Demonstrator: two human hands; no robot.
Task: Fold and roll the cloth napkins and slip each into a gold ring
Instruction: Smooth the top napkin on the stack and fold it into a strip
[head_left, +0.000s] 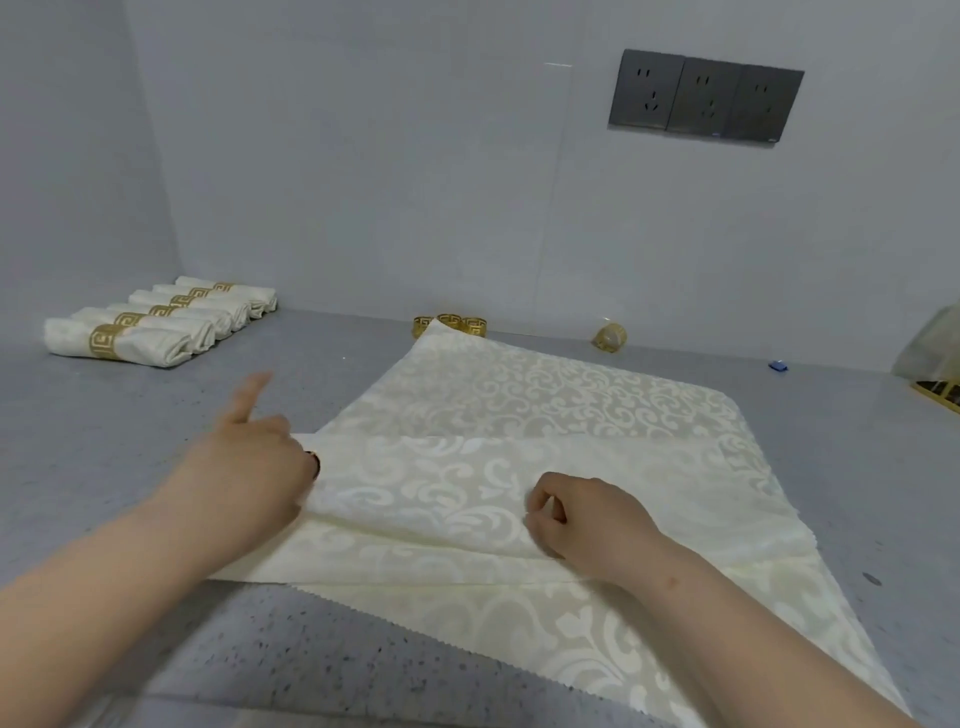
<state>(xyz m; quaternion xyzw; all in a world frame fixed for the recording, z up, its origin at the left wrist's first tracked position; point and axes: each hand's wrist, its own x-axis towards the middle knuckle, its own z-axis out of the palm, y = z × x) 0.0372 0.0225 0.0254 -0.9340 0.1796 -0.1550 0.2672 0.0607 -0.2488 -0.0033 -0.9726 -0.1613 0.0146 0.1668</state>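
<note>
On grey speckled desk (130, 457), cream damask napkin (545, 395) spread flat, near portion folded over into band across middle. Left hand (254, 457) at band's left end, fingers pinching cloth edge, index finger raised. Right hand (582, 519) on band's near fold, fingers curled, gripping cloth. Far left: row of five rolled napkins (156, 322) in gold rings. Three loose gold rings (451, 323) just behind napkin's far corner, by wall. Triple wall socket (706, 96) above.

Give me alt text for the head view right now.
Two bare hands, left hand and right hand, fold a cream patterned napkin on a grey counter. Five rolled napkins in gold bands lie far left; spare gold rings stand by the wall.
</note>
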